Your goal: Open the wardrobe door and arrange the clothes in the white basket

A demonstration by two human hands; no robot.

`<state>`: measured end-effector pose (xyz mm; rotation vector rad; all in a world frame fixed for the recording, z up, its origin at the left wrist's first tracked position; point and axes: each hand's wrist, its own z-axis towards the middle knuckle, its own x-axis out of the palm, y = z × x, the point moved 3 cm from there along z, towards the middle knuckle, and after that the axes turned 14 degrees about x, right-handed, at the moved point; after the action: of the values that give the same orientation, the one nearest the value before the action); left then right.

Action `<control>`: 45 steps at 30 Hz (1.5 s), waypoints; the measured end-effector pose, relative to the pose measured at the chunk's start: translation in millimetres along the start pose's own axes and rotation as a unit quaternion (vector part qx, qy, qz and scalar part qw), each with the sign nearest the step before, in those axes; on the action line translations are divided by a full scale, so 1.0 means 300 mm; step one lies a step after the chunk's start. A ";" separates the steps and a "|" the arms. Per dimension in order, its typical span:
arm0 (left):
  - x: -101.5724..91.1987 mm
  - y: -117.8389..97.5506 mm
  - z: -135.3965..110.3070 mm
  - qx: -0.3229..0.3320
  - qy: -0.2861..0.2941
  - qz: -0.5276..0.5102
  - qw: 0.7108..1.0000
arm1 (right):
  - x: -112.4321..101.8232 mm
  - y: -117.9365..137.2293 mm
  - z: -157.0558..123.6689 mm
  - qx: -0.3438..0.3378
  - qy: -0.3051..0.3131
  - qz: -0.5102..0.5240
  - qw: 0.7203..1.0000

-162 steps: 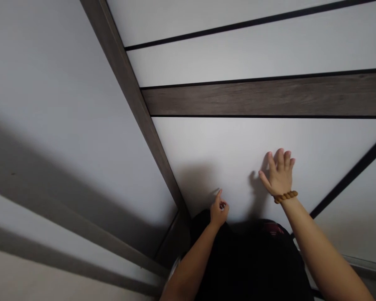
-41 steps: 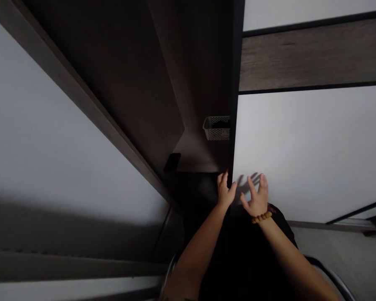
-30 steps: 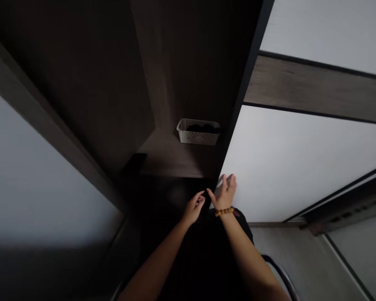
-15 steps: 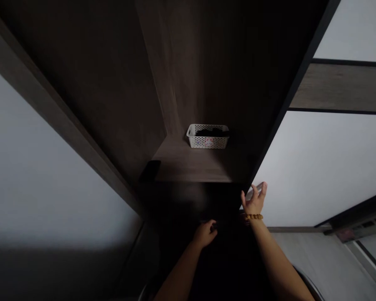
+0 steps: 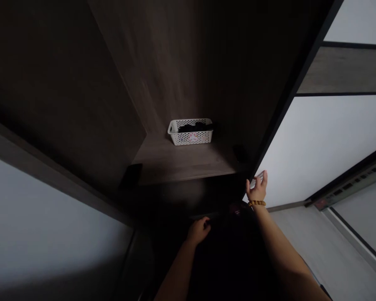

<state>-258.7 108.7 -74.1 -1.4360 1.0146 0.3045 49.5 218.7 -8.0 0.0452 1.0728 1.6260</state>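
A dark wooden wardrobe stands with its white sliding door [image 5: 316,138] pushed aside to the right. My right hand [image 5: 257,189], with a bead bracelet on the wrist, lies against the door's left edge with the fingers spread. My left hand [image 5: 199,230] hangs lower in the dark opening, fingers curled on a dark edge that I cannot make out. On the shelf [image 5: 181,165] inside stands a white perforated basket [image 5: 190,131] with dark things in it.
A small dark object [image 5: 131,175] lies at the shelf's left front corner. A white panel [image 5: 50,234] borders the opening on the left. Pale floor [image 5: 326,251] and a door track [image 5: 347,186] show at lower right.
The sliding door has travelled right, uncovering the wardrobe's inside and the basket. My right hand went with the door's edge, and my left hand dropped from the door into the dark opening.
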 end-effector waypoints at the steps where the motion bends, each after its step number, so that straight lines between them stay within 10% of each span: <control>1: 0.000 0.001 0.001 0.001 0.001 0.002 1.000 | -0.002 -0.010 0.008 0.008 0.001 -0.001 1.000; 16: 0.002 0.022 0.021 0.020 -0.013 -0.009 1.000 | -0.032 -0.120 0.088 0.089 -0.005 0.030 0.996; 24: -0.049 0.052 0.066 0.070 -0.154 -0.037 0.985 | 0.017 -0.027 -0.195 0.010 0.047 0.154 0.987; 28: -0.269 0.090 0.145 0.111 -0.352 0.013 0.929 | 0.143 0.174 -0.171 -0.077 0.198 0.193 0.958; 34: -0.774 0.211 0.437 0.078 -0.523 -0.003 0.849 | 0.516 0.406 0.184 0.014 0.299 0.171 0.939; 38: -0.985 0.323 0.662 -0.005 -0.496 0.036 0.867 | 0.814 0.478 0.324 0.048 0.326 0.141 0.934; 45: -1.154 0.491 0.937 -0.114 -0.381 0.168 0.902 | 1.167 0.567 0.426 0.045 0.366 -0.074 0.926</control>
<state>-453.9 523.5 27.9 -1.1661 0.5695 1.1718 -139.6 581.8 7.6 -0.6155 1.6672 1.4759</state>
